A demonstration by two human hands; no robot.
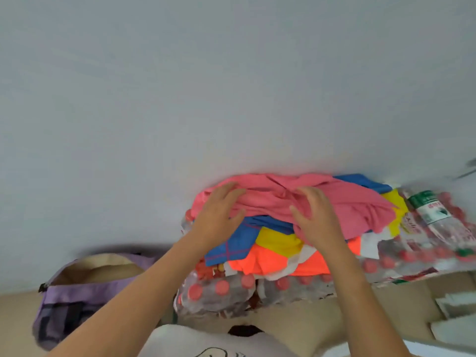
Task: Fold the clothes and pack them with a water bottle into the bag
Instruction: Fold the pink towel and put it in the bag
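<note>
Right now both hands lie on the pink garment (309, 199) at the top of a loose heap of clothes. The left hand (219, 215) presses flat with straight fingers on its left edge. The right hand (316, 215) has fingers spread and slightly bent into the cloth at the middle, though whether they pinch a fold I cannot tell.

The heap sits on shrink-wrapped packs of water bottles (221, 295), an uneven base. If the pink piece is dragged off, the blue garment (239, 243), yellow garment (278, 240) and orange garment (270, 261) beneath will likely slide toward the floor. A single water bottle (435, 212) lies on its side just right of the heap and could roll.

The purple bag (85, 297) stands well apart at the left, its mouth open. Only pale lining shows inside; no clothes or bottle are visible there.
</note>
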